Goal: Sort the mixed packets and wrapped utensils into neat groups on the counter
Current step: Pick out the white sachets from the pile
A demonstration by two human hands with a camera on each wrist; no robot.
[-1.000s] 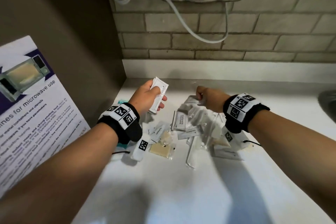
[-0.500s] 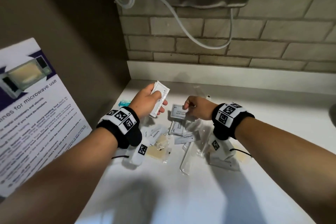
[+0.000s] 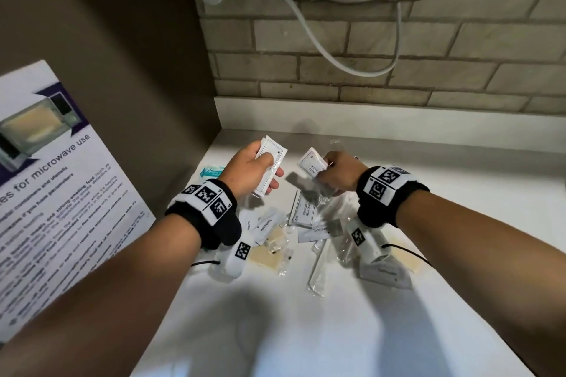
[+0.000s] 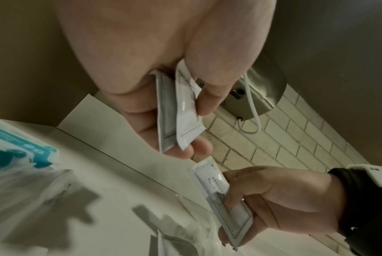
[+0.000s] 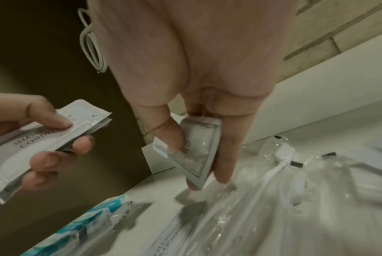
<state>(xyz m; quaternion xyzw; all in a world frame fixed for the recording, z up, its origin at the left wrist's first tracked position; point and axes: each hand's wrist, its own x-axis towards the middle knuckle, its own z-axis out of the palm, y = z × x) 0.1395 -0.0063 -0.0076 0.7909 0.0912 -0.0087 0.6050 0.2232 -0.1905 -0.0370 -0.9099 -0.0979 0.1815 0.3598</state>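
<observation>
From my remote seat I see my left hand [image 3: 249,167] raised over the back left of the white counter [image 3: 275,330], thumb pressed on top and fingers curled beneath two flat white sachets [image 3: 269,165], glossy rectangles with a thin printed border, stacked face to face. My right hand [image 3: 338,173] is just beside it, thumb and fingers pinching a third sachet [image 3: 312,162] of the same smooth foil-like kind, held clear of the surface and tilted toward the left hand without touching it. Below both hands lies the mixed pile [image 3: 306,232]: more flat white sachets with dark lettering, crinkly clear plastic sleeves, one holding a white toothbrush [image 5: 279,159], and tan flat pieces sealed in transparent wrap. A teal-and-white packet [image 3: 211,171] rests alone near the brown side panel. A poster about microwave use [image 3: 52,193] leans at the left, and a pale looped cord [image 3: 306,15] hangs against the rough grey brick wall
</observation>
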